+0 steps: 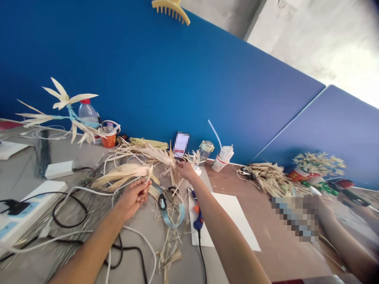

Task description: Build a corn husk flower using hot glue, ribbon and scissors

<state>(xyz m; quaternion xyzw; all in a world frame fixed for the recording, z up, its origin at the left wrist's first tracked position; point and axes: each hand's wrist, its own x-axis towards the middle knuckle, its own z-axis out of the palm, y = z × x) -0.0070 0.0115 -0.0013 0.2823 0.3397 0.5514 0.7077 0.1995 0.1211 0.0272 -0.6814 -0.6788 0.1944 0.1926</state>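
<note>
My left hand (136, 197) is closed at left of centre, with its fingertips pinched on the narrow end of a pale dried corn husk (150, 178). Behind those fingers a larger bundle of husks (121, 175) fans out to the left. Farther forward, my right hand (186, 170) has its fingers pressed together at the edge of another dry husk (169, 158) by the pile. Scissors (162, 202) and a loop of light blue ribbon (177, 221) lie between my forearms. A blue glue gun (198, 221) rests partly under my right forearm.
At the left are a power strip (35, 205), tangled cables and a husk flower (68, 102) on blue-wrapped stems. A phone (181, 142), a lidded jar (206, 149) and a paper cup (219, 162) stand along the blue partition (148, 79). Another person's arm (340, 232) is at right.
</note>
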